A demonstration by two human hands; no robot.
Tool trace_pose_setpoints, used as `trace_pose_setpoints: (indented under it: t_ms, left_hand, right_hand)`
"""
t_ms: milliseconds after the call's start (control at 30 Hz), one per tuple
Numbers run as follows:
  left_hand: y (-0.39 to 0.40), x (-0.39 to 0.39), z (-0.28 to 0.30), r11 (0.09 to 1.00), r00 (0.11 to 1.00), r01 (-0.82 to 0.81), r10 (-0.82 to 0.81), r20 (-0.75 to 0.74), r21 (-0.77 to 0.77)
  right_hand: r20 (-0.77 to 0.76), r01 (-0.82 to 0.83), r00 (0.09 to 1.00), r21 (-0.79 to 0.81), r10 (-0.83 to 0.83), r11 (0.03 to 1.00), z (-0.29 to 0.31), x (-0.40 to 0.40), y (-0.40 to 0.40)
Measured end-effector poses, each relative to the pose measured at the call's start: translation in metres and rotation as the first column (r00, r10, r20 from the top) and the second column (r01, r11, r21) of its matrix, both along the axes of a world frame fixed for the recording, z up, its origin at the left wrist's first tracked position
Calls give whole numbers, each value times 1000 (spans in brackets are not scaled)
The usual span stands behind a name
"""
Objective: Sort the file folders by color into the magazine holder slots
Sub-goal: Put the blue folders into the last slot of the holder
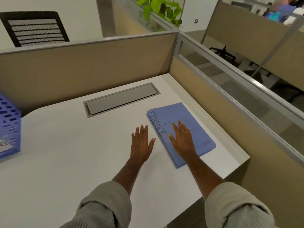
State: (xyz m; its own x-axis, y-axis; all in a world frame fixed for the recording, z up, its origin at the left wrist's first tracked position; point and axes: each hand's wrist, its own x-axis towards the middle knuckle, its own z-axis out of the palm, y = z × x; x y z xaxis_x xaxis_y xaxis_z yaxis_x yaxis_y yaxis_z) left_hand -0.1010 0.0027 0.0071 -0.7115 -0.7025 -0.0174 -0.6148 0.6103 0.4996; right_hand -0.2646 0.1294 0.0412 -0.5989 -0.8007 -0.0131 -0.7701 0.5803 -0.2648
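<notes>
Beige cubicle partitions (pixel 98 66) stand around the white surface (pixel 65 145), which has a grey cable hatch (pixel 120 99) set into it near the back. Blue file folders (pixel 194 122) lie in a flat stack near the right edge of the surface, the top one marked "FINANCE", and the right hand (pixel 181 139) rests on them with the fingers spread open. The left hand (pixel 141 143) is also open and flat, just beside the folders, while a blue perforated magazine holder (pixel 9 127) stands well apart at the far left.

Bright, even light; soft shadows on the counter (pixel 65 162); wide-angle bending at edges; slight blur throughout.
</notes>
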Motion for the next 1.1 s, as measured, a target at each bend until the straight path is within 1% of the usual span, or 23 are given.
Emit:
trace_pose_setpoints:
  t_ms: [300, 533, 600, 733, 800, 900, 1000, 1100]
  left_hand:
    - [27, -69, -12, 975, 993, -92, 104, -50, 205]
    - [37, -94, -15, 956, 966, -138, 187, -176, 258]
    - [39, -98, -16, 945, 953, -196, 247, -176, 262]
    - [38, -108, -16, 898, 917, -338, 382, -116, 282]
    - [35, -113, -15, 878, 893, -391, 435, -119, 276]
    - [27, -123, -11, 826, 844, -480, 527, -102, 294]
    - [19, -131, -7, 719, 775, -558, 630, -49, 414]
    - [12, -138, -6, 611, 712, -581, 701, -28, 538]
  right_hand:
    - [10, 1, 1000, 42, -2, 999, -23, -78, 20]
    - [29, 21, 999, 72, -23, 997, -39, -122, 24]
    - [42, 38, 998, 84, -42, 996, -43, -129, 22]
    - [63, 104, 992, 110, -111, 989, -49, -142, 18]
    - [94, 143, 984, 113, -154, 983, -52, -146, 15]
    - [166, 193, 964, 93, -206, 977, -56, -147, 10]
    - [178, 223, 955, 98, -237, 970, -58, -148, 5]
    - [168, 231, 954, 115, -248, 966, -57, -149, 1]
